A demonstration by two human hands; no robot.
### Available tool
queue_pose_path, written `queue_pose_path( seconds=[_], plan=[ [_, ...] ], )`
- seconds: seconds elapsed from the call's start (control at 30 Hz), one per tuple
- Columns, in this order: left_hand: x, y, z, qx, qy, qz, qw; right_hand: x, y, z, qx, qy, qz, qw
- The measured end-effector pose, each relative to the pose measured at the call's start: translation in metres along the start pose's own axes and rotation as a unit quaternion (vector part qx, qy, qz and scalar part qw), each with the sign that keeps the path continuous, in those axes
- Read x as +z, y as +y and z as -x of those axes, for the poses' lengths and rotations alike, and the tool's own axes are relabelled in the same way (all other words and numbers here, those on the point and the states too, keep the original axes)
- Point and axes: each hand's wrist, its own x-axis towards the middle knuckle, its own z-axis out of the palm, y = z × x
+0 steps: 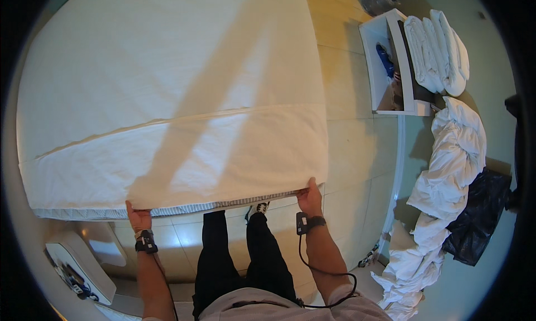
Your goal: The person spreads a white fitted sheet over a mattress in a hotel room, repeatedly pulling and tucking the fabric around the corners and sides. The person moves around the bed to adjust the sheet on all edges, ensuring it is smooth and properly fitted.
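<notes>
A mattress with a striped side (226,205) lies before me, its top covered by a white sheet (251,149). A raised fold (155,123) in the cloth runs across the bed, parallel-ish to the near edge. At the near edge, left of my legs, my left hand (139,218) grips the sheet's border, thumb on top and fingers hidden below. My right hand (310,199) pinches the border near the right corner in a like way. Both wrists carry black strapped devices, and a cable runs from the right one.
Folded white bedding (437,53) rests on a white bedside cabinet (379,32) at right. Crumpled white linen (454,149) hangs or lies beside the wall, near a black plastic bag (481,212). A white box-like object (83,264) stands low at left. Pale floor tiles (349,153) border the bed.
</notes>
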Motion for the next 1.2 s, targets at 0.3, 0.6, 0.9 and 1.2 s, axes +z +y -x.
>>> queue_pose_path(
  seconds=[0.3, 0.6, 0.9, 1.2],
  plan=[
    [-0.021, 0.021, -0.014, 0.027, 0.14, -0.024, 0.99, -0.006, -0.002, -0.003, -0.052, 0.044, 0.026, 0.997],
    [-0.038, 0.015, -0.006, 0.039, 0.114, -0.042, 0.992, -0.013, 0.0, -0.006, -0.064, 0.045, 0.037, 0.996],
    [-0.044, 0.007, 0.007, 0.072, 0.155, -0.04, 0.984, -0.024, 0.004, 0.001, -0.065, 0.048, 0.036, 0.996],
    [-0.045, -0.003, 0.02, 0.06, 0.17, -0.024, 0.983, -0.048, 0.013, -0.005, -0.081, 0.06, 0.053, 0.994]
  ],
)
